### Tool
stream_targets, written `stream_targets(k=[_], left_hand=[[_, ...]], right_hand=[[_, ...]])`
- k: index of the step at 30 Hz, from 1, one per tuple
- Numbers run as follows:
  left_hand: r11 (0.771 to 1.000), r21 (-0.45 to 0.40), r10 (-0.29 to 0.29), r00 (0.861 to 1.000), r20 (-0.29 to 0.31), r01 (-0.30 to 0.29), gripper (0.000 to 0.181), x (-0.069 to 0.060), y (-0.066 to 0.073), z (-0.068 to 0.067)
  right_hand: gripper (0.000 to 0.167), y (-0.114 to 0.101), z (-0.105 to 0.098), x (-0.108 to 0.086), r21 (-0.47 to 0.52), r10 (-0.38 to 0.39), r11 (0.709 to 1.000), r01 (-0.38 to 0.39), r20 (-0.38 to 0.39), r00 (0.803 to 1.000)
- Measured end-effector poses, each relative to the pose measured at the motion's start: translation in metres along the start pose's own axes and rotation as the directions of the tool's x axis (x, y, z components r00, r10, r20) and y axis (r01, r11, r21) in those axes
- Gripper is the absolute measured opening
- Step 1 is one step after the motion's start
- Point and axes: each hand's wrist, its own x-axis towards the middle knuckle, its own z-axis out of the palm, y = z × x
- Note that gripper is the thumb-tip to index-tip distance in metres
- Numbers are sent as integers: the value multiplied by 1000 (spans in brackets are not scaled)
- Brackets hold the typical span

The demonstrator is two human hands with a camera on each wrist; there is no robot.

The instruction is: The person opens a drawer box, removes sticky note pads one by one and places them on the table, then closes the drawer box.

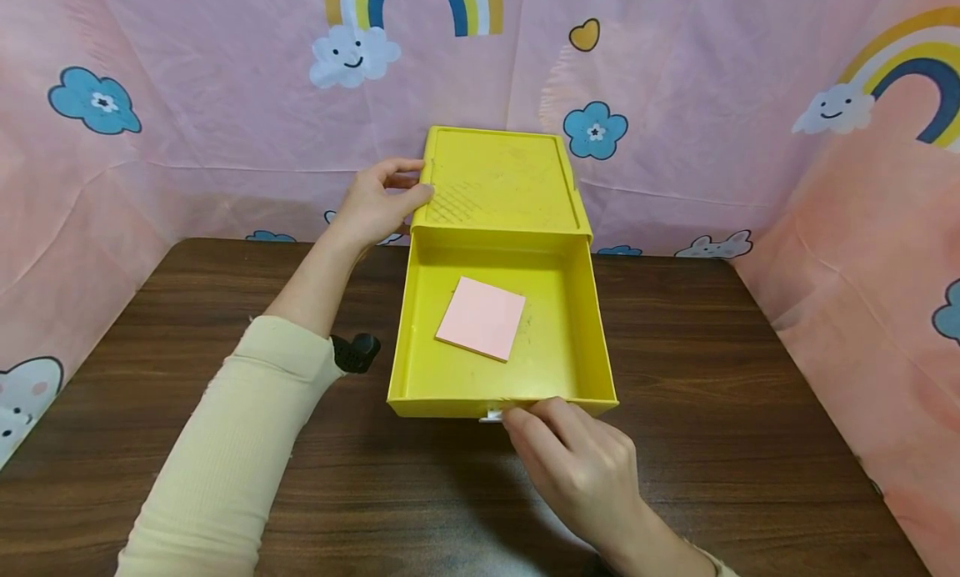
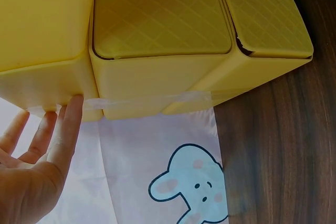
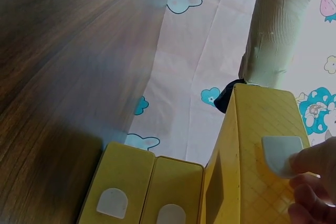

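Left hand (image 1: 378, 202): laid at the upper left side of the yellow drawer unit (image 1: 498, 177), thumb by the top edge, fingers spread and touched to the wall; nothing pinched here, and the body is presumably being braced against any pull from the front.
Left arm (image 1: 225, 444): stretched far forward alongside the unit, sleeve pushed up, hand angled inward.
Right hand (image 1: 585, 469): placed low at the front, fingers curled; the white pull tab (image 3: 278, 153) is pinched with the thumb, likely because the surest hold is offered there.
Top drawer (image 1: 562, 352): held well out above the table (image 1: 712, 393), its inside exposed to view.
Pink pad (image 1: 482, 318): set at a slant on the drawer floor, left of centre, touched by neither hand.
Lower drawers (image 3: 123, 177): tucked in beneath, their tabs unheld.
Clear tape (image 2: 152, 100): run across the side, seemingly so the stack is kept together.
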Motion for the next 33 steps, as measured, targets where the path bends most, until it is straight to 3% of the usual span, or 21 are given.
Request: stream_targets(k=[33], left_hand=[[1000, -15, 21, 1000, 2, -21, 48, -2, -2, 0]], right_hand=[[21, 2, -9, 5, 25, -99, 995, 99, 29, 995]])
